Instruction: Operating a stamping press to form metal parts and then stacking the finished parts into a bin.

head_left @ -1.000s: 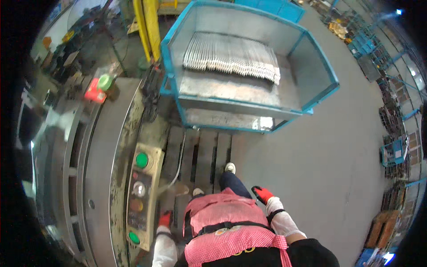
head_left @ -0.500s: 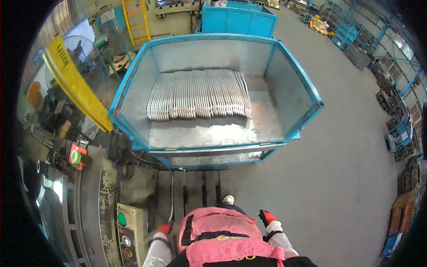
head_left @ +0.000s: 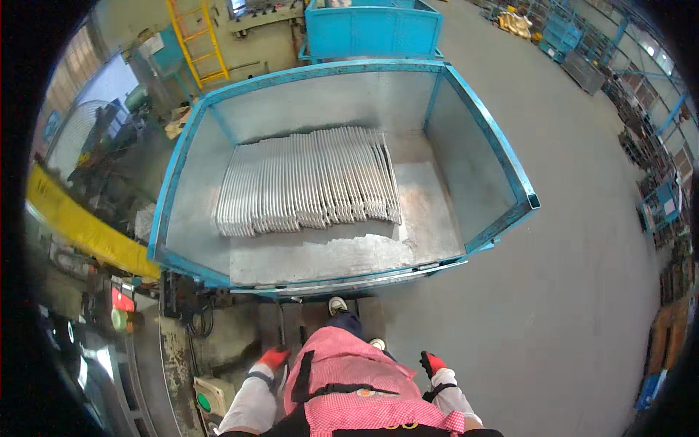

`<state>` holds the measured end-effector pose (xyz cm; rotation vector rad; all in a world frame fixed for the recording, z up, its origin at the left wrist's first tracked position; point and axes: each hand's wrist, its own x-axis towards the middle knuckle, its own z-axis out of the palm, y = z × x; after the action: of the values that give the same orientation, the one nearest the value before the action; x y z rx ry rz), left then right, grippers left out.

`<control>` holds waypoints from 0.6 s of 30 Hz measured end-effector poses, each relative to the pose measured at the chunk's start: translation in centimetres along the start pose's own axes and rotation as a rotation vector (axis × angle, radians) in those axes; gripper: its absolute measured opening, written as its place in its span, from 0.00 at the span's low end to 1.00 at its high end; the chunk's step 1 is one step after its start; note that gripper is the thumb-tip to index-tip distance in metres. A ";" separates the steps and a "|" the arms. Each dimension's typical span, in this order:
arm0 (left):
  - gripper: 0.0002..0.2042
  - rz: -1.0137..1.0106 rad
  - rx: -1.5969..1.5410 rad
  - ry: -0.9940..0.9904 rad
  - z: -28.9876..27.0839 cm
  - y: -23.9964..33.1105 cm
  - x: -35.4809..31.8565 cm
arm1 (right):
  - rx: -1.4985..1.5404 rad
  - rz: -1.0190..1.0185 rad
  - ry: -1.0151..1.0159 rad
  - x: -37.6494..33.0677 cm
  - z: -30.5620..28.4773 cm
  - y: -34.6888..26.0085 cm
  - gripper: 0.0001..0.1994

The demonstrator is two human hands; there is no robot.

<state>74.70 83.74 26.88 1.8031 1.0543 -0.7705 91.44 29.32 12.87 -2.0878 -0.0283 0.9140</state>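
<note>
My left hand, in a red glove, hangs low beside the pink checked apron. On the apron's other side is my right hand, in a red and black glove. Both hands are well apart from the bin, and I see no object in either; their fingers are too small to make out. In front of me stands a large blue-framed metal bin with grey sheet walls. Inside it, a row of thin bent metal rods lies packed side by side, toward the left of its floor.
At lower left is a control box with a green button, near a worn machine edge. A yellow beam slants in at left. Behind the bin are another blue bin and a yellow ladder. Grey floor runs along the right.
The bin with the rods now appears closer and lower in view, as I have stepped forward. The control box has slid toward the lower edge. Both hands stay by my sides.
</note>
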 end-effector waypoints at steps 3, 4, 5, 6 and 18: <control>0.30 -0.038 0.276 -0.159 -1.7 0.4 1.0 | -0.059 0.021 -0.015 1.5 -0.5 -4.9 0.26; 0.30 -0.179 0.222 -0.168 -1.6 -0.4 2.0 | -0.061 0.112 -0.046 1.8 -0.9 -6.8 0.26; 0.30 0.031 0.301 -0.135 -2.5 0.2 2.8 | -0.194 0.000 -0.078 2.5 -1.3 -7.9 0.26; 0.29 -0.043 0.275 -0.196 -3.6 0.8 3.2 | -0.090 0.133 -0.082 3.5 -1.6 -9.1 0.26; 0.28 0.333 0.078 0.229 -12.7 20.5 9.3 | 0.332 -0.074 0.135 23.9 -13.5 -32.1 0.28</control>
<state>98.10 93.37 32.20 2.1025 0.8416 -0.4156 126.48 48.60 26.43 -1.8210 0.1095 0.6803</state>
